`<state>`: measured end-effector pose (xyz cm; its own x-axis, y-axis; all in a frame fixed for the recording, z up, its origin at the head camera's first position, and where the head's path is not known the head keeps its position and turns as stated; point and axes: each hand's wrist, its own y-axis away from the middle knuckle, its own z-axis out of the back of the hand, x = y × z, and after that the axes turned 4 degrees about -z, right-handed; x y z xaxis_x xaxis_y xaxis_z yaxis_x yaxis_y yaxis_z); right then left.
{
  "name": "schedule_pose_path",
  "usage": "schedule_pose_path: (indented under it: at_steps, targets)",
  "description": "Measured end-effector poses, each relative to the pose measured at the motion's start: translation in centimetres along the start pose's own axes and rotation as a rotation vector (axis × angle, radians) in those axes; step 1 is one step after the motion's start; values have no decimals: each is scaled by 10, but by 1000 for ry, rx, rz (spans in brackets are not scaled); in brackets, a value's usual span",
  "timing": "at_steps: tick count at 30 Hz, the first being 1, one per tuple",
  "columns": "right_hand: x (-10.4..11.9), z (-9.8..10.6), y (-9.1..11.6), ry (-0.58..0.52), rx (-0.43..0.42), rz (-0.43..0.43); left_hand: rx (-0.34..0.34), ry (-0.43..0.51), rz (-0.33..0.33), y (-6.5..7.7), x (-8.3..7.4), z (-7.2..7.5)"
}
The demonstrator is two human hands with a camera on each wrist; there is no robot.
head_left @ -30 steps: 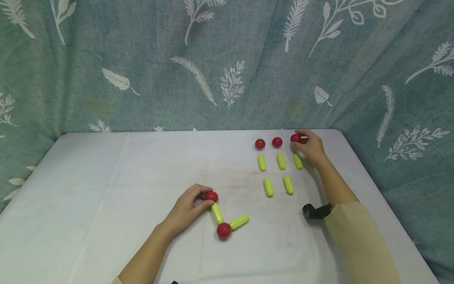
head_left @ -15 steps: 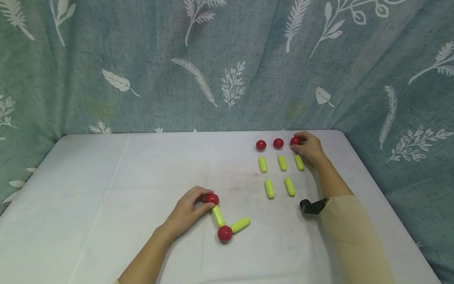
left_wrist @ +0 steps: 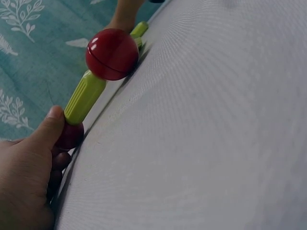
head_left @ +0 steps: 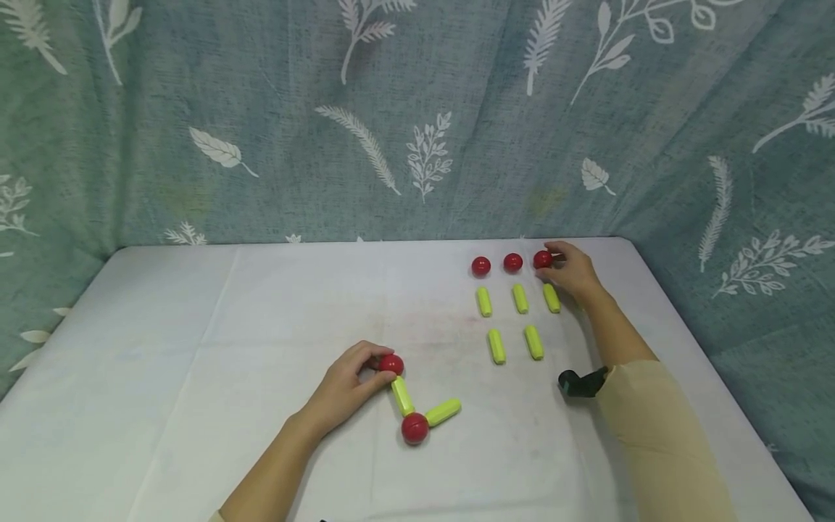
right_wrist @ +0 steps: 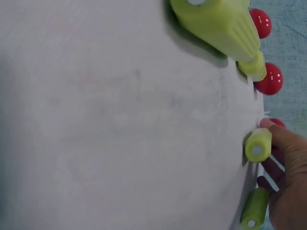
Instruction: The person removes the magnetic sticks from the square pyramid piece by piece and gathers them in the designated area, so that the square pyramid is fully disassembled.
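Note:
In the head view my left hand [head_left: 349,384] grips a red ball [head_left: 391,364], thumb on its near side. A yellow-green rod [head_left: 402,396] joins that ball to a second red ball [head_left: 414,429], from which another rod [head_left: 443,412] sticks out to the right. The left wrist view shows this nearer ball [left_wrist: 112,54] large, in front of the held one. At the table's back right, my right hand [head_left: 571,272] has thumb and fingers around another red ball [head_left: 543,259]; in the right wrist view that ball is mostly hidden behind the thumb.
Two red balls [head_left: 480,266] sit left of my right hand. Several yellow-green rods [head_left: 520,299] lie in two rows nearer to me; one rod [right_wrist: 254,209] lies under my right wrist. A black device [head_left: 583,383] juts from the right sleeve. A leaf-patterned curtain [head_left: 274,145] hangs behind the white table.
The ball at my right hand has shifted slightly left and nearer, toward the other two. My left hand and its joined pieces stay in place.

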<state>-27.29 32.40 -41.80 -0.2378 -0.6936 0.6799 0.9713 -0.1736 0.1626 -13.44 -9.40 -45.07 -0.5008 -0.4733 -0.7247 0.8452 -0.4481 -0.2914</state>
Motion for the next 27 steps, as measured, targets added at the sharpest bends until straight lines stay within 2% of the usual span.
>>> schedule_pose_path:
  at_steps: [6,14,22,27]
  targets:
    - [-6,5,7,7,-30,43,6,10,0,-1,1,-1]
    - [-8,9,32,-4,-13,138,12,5,6,1,3,-1]
    - [3,6,62,-34,-8,354,11,-8,5,0,3,-1]
    - [15,1,82,-40,30,455,13,-7,-39,-1,2,0]
